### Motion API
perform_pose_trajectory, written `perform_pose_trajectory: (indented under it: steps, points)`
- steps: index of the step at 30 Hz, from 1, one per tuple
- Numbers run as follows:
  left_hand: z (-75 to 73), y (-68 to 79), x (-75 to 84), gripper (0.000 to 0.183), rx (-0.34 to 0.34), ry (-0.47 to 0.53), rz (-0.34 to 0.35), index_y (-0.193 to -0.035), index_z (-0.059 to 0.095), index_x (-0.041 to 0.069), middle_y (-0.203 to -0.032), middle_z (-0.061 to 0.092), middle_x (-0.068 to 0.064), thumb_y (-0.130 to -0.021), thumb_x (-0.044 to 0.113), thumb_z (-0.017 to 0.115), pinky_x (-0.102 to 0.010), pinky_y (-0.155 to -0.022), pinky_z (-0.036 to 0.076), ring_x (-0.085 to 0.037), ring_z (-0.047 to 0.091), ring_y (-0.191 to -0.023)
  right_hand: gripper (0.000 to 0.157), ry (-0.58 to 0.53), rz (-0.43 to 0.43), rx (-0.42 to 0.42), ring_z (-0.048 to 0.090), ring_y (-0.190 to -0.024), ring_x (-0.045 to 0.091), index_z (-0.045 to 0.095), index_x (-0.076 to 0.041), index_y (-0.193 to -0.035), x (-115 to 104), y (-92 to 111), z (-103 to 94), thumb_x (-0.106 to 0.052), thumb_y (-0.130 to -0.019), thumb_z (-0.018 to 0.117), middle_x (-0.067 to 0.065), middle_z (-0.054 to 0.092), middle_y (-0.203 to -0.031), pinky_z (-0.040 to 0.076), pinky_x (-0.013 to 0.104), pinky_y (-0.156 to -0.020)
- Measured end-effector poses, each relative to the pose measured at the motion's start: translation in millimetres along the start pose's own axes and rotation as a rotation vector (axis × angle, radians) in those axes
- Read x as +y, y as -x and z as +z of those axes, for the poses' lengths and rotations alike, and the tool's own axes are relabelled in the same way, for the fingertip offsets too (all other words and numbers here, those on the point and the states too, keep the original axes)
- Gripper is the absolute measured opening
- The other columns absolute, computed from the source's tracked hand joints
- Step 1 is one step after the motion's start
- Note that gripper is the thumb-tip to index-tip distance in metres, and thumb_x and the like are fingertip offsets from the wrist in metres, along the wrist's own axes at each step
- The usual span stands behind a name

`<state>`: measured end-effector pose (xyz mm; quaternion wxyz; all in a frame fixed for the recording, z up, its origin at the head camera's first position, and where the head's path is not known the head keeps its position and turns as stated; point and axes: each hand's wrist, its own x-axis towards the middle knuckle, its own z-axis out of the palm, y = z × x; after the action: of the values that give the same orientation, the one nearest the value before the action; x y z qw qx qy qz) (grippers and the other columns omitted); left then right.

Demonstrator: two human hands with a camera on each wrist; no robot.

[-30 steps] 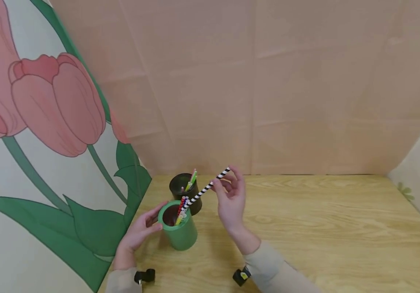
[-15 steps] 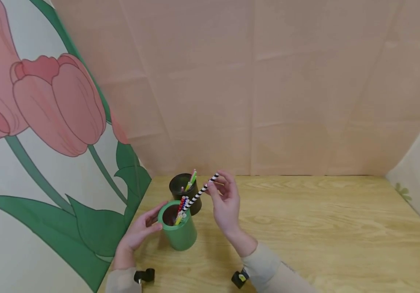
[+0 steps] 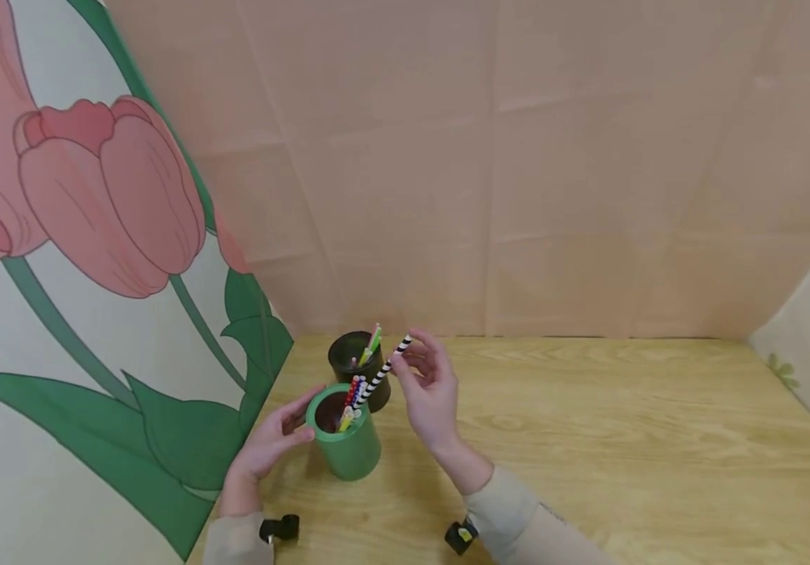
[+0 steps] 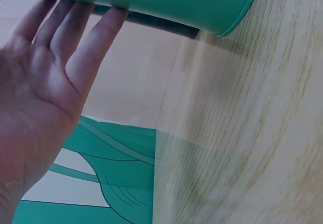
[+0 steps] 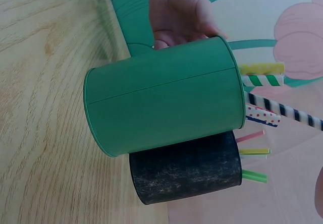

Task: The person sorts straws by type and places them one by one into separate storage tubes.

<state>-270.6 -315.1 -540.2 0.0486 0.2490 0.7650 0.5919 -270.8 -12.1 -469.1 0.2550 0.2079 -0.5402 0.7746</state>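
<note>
A green cylindrical cup (image 3: 352,459) stands on the table at the lower middle of the head view. My left hand (image 3: 271,443) holds it at the left, with the thumb near the rim and the fingers along the far side; those fingers (image 4: 83,52) touch its wall in the left wrist view. Between thumb and fingertips, my right hand (image 3: 433,392) pinches the upper part of a black-and-white striped paper straw (image 3: 380,375). The straw slants down into the cup; its lower end is hidden. Red-dotted, blue, yellow and green-striped straws (image 5: 265,80) also stand in the cup.
A dark cup (image 5: 186,168) with several thin pink, yellow and green straws (image 3: 371,345) stands right behind the green one. A tulip-printed panel (image 3: 144,204) borders the wooden table (image 3: 624,439) at the left. A plain pinkish-brown sheet (image 3: 518,196) hangs at the back.
My right hand has moved left and slightly down, bringing the striped straw steeper and its top nearer the green cup. The left hand and both cups keep their places.
</note>
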Motion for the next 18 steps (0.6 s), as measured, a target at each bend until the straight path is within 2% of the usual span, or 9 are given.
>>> perform_pose_trajectory:
  steps: [7,12,18]
  points:
    - [2.3,-4.1,4.9,0.068,-0.013,0.019,0.002,-0.166,0.037,0.001,-0.170,0.037,-0.017,-0.106,0.011,0.068,-0.022,-0.114,0.041,-0.021,0.044,-0.151,0.033,0.043,0.077,-0.067,0.074,-0.102,0.025,0.070,0.001,-0.131,-1.5,-2.3,-4.6,0.002,-0.099,0.074,0.024,0.074,-0.117,0.063,0.034,-0.088]
    - [0.6,-1.7,3.1,0.064,-0.006,0.017,0.007,-0.164,0.042,0.003,-0.170,0.036,-0.018,-0.105,0.007,0.067,-0.022,-0.113,0.042,-0.039,0.040,-0.153,0.031,0.027,0.101,-0.075,0.073,-0.107,0.032,0.069,0.005,-0.129,-1.9,-2.6,-7.4,0.005,-0.098,0.073,0.024,0.073,-0.120,0.063,0.036,-0.090]
    - [-1.2,0.7,2.2,0.068,0.008,-0.004,-0.032,-0.165,0.037,0.001,-0.170,0.035,-0.018,-0.105,0.008,0.068,-0.023,-0.112,0.042,-0.013,0.047,-0.147,0.024,0.021,0.112,-0.071,0.074,-0.105,0.024,0.069,0.007,-0.126,2.1,-3.1,-15.2,0.004,-0.102,0.069,0.033,0.069,-0.120,0.063,0.036,-0.089]
